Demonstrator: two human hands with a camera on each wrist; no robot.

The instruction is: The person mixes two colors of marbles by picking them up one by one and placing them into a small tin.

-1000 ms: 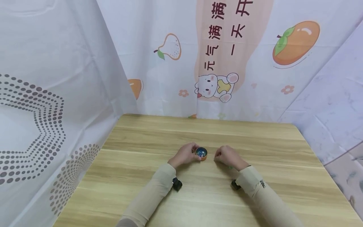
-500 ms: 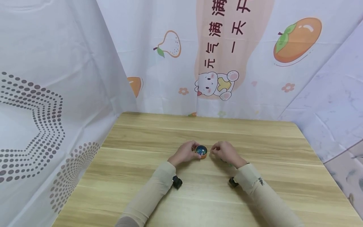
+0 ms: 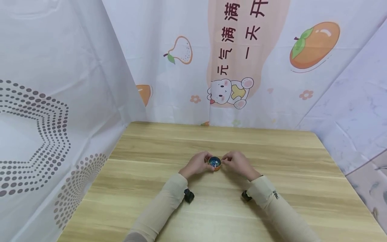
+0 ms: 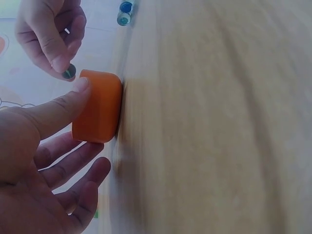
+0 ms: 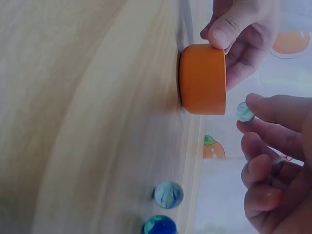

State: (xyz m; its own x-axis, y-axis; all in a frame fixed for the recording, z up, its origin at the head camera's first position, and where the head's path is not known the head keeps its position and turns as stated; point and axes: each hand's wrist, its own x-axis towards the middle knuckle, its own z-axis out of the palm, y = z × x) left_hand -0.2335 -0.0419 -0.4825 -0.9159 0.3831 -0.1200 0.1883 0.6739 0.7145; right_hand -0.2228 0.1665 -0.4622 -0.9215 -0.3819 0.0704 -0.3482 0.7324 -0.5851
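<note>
A small orange cup [image 3: 215,163] with a dark blue inside stands upright on the table, with glassy marbles visible in it in the head view. My left hand [image 3: 198,163] grips its left side, the thumb on the near wall and fingers around the far side. Just right of the cup, my right hand [image 3: 239,164] pinches a clear greenish marble [image 5: 244,112] between thumb and fingertip, slightly above rim height. Two more marbles lie on the table near the right hand: a pale blue-streaked marble [image 5: 168,195] and a deep blue marble [image 5: 160,225].
The wooden table [image 3: 169,141] reaches back to a printed curtain [image 3: 181,84]. Another patterned curtain [image 3: 75,101] hangs along the left side. A black wrist camera [image 3: 188,195] sits under the left cuff and another wrist camera [image 3: 246,195] under the right.
My right hand has moved left, from a short way off to right beside the cup, bringing the marble near its rim. The left hand and cup have stayed in place.
</note>
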